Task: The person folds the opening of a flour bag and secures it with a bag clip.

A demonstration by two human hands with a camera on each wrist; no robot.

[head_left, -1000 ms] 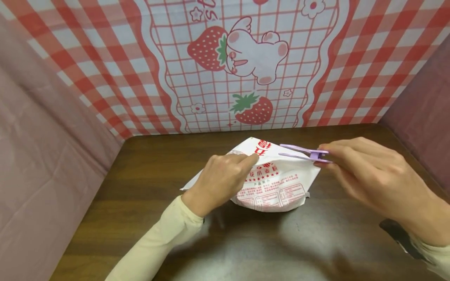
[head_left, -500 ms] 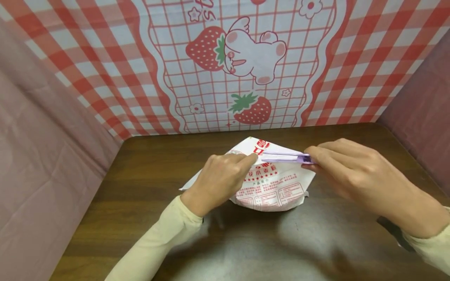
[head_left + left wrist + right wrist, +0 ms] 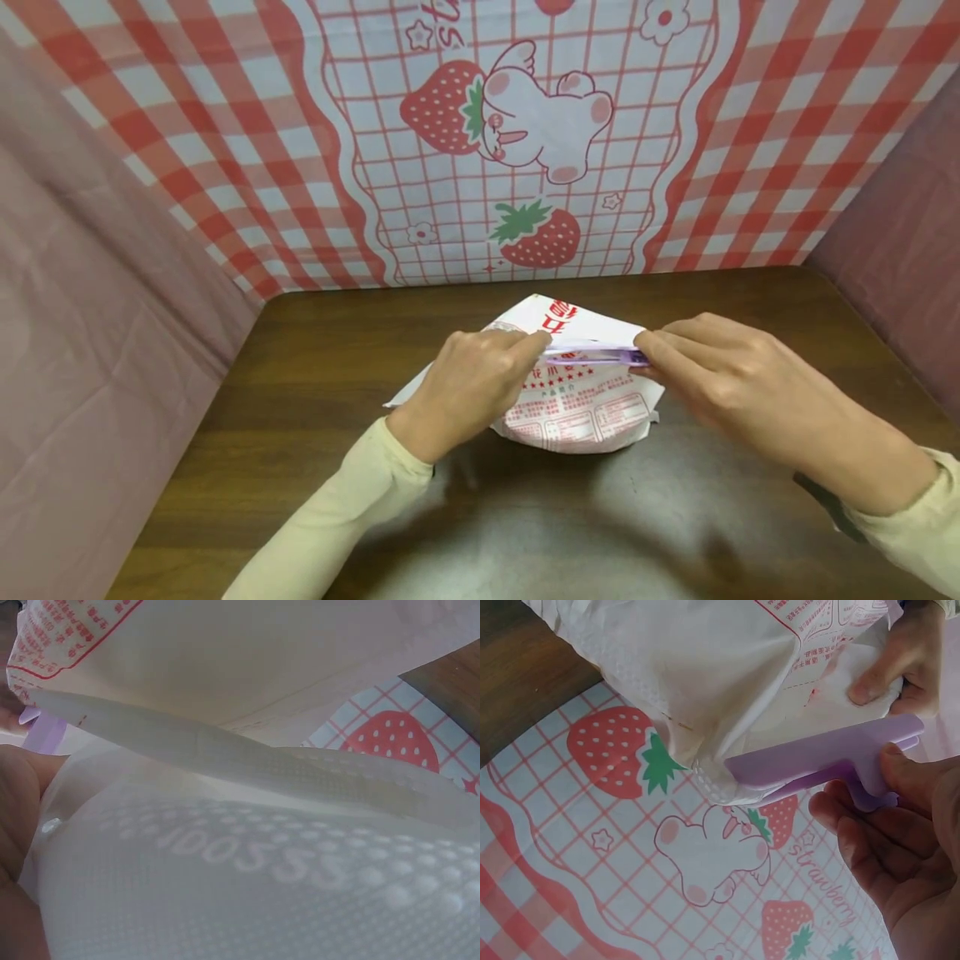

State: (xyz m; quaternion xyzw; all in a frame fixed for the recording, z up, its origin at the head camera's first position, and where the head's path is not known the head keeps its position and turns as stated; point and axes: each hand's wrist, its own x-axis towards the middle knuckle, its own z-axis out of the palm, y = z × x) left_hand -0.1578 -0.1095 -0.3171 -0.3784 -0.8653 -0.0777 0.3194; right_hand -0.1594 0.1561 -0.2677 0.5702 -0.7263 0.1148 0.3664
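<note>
A white paper flour bag [image 3: 577,408] with red print lies on the table, its top folded over. My left hand [image 3: 472,379] pinches that folded top, fingers and thumb curled on the paper. My right hand [image 3: 720,392] pinches a light purple bag clip [image 3: 632,357] by its short end. In the right wrist view the two long arms of the clip [image 3: 817,754] lie along the fold, with paper between them at the far end. My left hand [image 3: 911,660] shows there on the bag beside the clip. The clip's tip is close to the left fingertips.
The dark wooden table [image 3: 247,467] ends at a red-and-white checked cloth [image 3: 810,125] with strawberry prints behind it. Pink cloth [image 3: 97,292] hangs at the left side, and a similar one [image 3: 900,200] at the right. A dark band shows under the right wrist.
My right hand has moved left and slightly toward me, sliding the clip along the bag's folded top up to the left fingertips. The left hand and the bag stay put.
</note>
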